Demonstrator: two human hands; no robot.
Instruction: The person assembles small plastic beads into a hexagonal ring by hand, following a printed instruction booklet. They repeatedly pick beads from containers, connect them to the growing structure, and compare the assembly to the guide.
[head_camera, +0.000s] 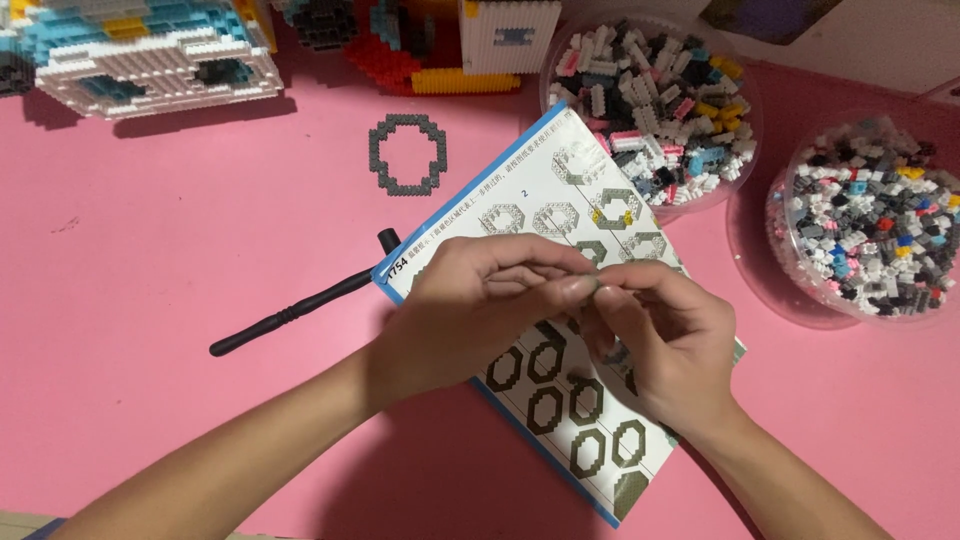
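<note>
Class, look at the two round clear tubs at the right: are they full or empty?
Full. Both clear tubs are heaped nearly to their rims with small mixed-colour building bricks.

You get one view only, from the camera on your head, looking steeply down and close over the pink table (150, 300). Your forearms enter from the bottom edge, hands meeting just right of centre. The far table edge sits along the top of the frame, bowls (650, 100) upper right.

tiny piece (590, 287) hidden between fingertips, instruction booklet (545, 200) partly covered, white block model (140, 50) cropped
</note>
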